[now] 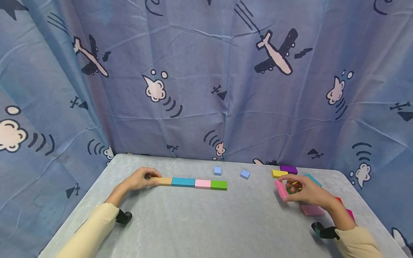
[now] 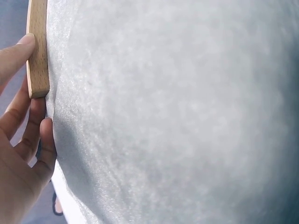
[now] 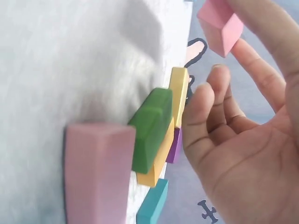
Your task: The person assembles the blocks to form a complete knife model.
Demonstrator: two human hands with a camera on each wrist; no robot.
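Note:
On the left of the table, my left hand (image 1: pixel 142 178) has its thumb and fingers at the outer end of a natural wooden block (image 2: pixel 39 51). That block leads a straight row, followed by a blue block (image 1: pixel 183 182), a light pink block (image 1: pixel 203 184) and a green block (image 1: pixel 218 185). At the right, my right hand (image 1: pixel 306 190) pinches a pink block (image 1: pixel 281 190) between thumb and finger, raised above the table in the right wrist view. Beneath and beyond this hand lie a dusty pink block (image 3: pixel 99 172) and a dark green block (image 3: pixel 152 130).
Two small light blue blocks (image 1: pixel 217 171) lie behind the row. Around the right hand are a yellow block (image 1: pixel 279 173), a purple block (image 1: pixel 288 169), a teal block (image 3: pixel 153 203), an orange block (image 3: pixel 158 161) and a red one. A patterned curtain (image 1: pixel 200 71) hangs behind the table.

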